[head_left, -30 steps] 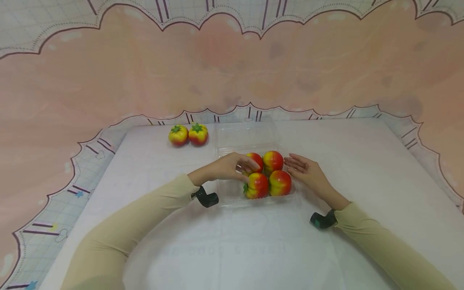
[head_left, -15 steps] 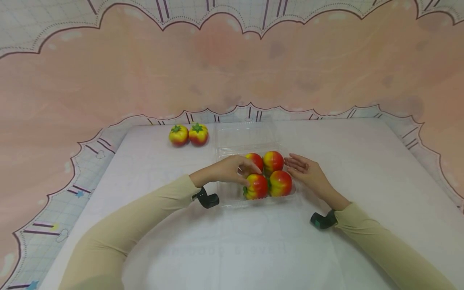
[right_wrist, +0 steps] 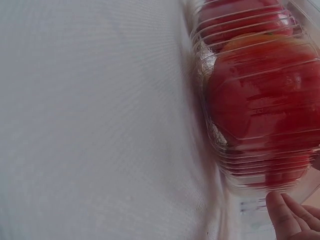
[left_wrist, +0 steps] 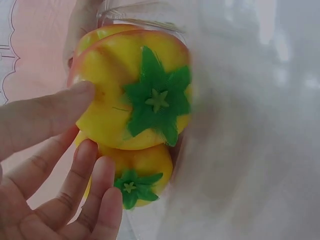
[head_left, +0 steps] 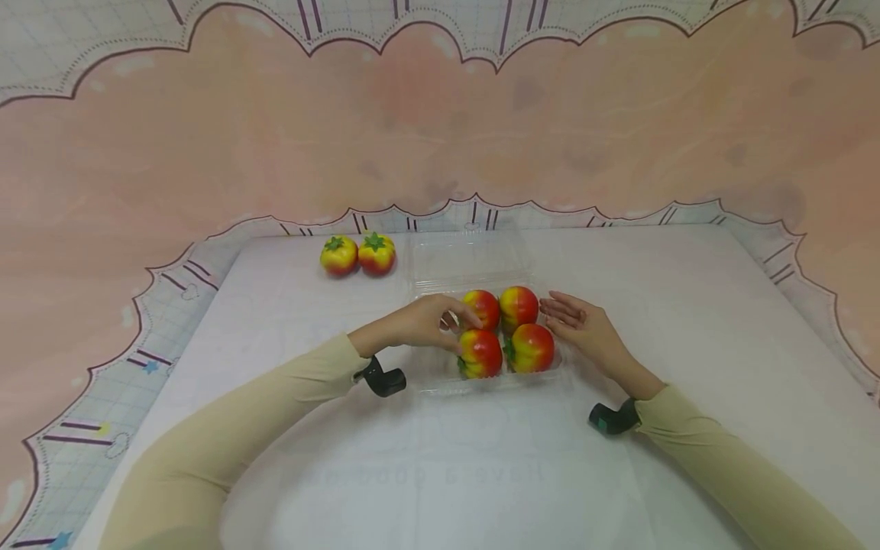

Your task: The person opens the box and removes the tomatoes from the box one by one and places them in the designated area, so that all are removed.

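My left hand (head_left: 425, 321) pinches the near-left red-and-yellow tomato (head_left: 483, 356) inside a clear plastic clamshell box (head_left: 433, 374). In the left wrist view the thumb presses the yellow side of that tomato (left_wrist: 105, 107), whose green leafy top faces the camera; a second tomato (left_wrist: 150, 162) shows behind the fingers. Three others fill the box's right and far parts, among them the near-right tomato (head_left: 532, 350). Fingers straight, my right hand (head_left: 580, 328) rests against the box's right side. Through the ribbed wall in the right wrist view shows a red tomato (right_wrist: 260, 100).
The box's clear lid (head_left: 467, 256) lies folded back, away from me. Left of it, two more tomatoes, a left one (head_left: 339, 257) and a right one (head_left: 376, 254), stand side by side on the white tablecloth (head_left: 412, 473). A patterned curtain (head_left: 412, 130) rises behind.
My left hand has shifted slightly left, and the near-left tomato has moved left with it, widening the gap to the near-right one. My right hand has stayed in place.
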Demonstrator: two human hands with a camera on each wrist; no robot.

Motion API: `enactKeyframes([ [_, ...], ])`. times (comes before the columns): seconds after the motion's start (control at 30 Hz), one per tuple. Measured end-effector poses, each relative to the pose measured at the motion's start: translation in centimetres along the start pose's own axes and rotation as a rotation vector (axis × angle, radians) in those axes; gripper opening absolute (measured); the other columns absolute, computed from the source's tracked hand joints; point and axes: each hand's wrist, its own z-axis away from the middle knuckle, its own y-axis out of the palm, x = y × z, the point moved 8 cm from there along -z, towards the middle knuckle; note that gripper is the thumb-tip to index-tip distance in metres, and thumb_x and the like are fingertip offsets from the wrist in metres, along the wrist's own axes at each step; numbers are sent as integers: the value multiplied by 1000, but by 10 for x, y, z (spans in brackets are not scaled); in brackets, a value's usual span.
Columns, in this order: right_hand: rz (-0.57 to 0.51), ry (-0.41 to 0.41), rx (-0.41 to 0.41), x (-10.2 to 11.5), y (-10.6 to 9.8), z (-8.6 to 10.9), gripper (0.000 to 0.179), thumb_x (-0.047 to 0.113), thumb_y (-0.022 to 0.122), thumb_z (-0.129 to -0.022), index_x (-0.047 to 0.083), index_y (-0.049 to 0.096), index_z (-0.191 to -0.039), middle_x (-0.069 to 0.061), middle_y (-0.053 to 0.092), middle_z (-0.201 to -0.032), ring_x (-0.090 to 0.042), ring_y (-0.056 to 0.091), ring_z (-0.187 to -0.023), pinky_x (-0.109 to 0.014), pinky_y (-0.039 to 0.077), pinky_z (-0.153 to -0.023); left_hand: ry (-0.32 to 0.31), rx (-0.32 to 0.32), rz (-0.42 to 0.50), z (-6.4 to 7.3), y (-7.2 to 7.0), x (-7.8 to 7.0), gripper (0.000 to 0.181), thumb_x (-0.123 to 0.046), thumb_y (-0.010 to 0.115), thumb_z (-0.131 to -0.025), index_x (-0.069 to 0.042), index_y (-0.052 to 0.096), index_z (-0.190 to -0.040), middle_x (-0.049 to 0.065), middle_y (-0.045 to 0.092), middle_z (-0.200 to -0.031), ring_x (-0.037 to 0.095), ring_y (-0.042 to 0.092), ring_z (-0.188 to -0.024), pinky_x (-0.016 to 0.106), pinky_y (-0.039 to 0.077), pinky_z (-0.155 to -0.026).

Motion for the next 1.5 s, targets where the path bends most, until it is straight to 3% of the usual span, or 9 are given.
enactKeyframes([
  [0.33, 6, 7, -3, -1, 0, -1, 57, 7, 55, -93, -3, 31, -144, -27, 43, -141, -38, 42, -130, -15, 46, -90, -22, -20, 10, 6, -2, 4, 38, -8, 76, -77, -10, 66, -113, 6, 64, -117, 20, 60, -100, 32, 50, -94],
  [0.7, -4, -10, 3, 2, 0, -1, 57, 4, 55, -93, -4, 30, -144, -27, 42, -141, -38, 42, -130, -17, 45, -92, 8, -36, -11, 12, 0, 3, 39, -10, 78, -75, -7, 63, -111, 9, 64, -114, 22, 61, -99, 33, 51, -91],
  [0.87, 11, -11, 1, 1, 0, -2, 56, 6, 55, -93, -4, 31, -143, -27, 43, -141, -38, 43, -130, -15, 45, -91, -20, -59, -36, 17, -5, 6, 39, -12, 79, -74, -8, 63, -110, 8, 65, -113, 21, 61, -97, 35, 51, -91],
  [1.03, 33, -9, -3, 1, -1, -1, 56, 7, 54, -94, -4, 31, -143, -27, 43, -141, -38, 43, -130, -21, 43, -93, -29, -78, -45, 19, -7, 10, 39, -14, 80, -74, -7, 62, -109, 8, 65, -114, 20, 61, -96, 36, 51, -91],
  [1.27, 36, 7, 2, 0, 0, -1, 57, 8, 54, -94, -3, 30, -144, -26, 43, -141, -37, 43, -130, -21, 43, -93, -38, -76, -38, 19, -6, 14, 42, -13, 79, -75, -7, 61, -112, 8, 65, -113, 20, 62, -96, 36, 50, -92],
  [1.5, 28, 8, 1, 0, -1, -1, 57, 8, 55, -94, -3, 31, -144, -26, 43, -141, -38, 43, -130, -19, 44, -92, -12, -42, -39, 19, -5, 10, 48, -11, 75, -79, -11, 59, -125, 11, 64, -115, 25, 61, -102, 33, 52, -90],
])
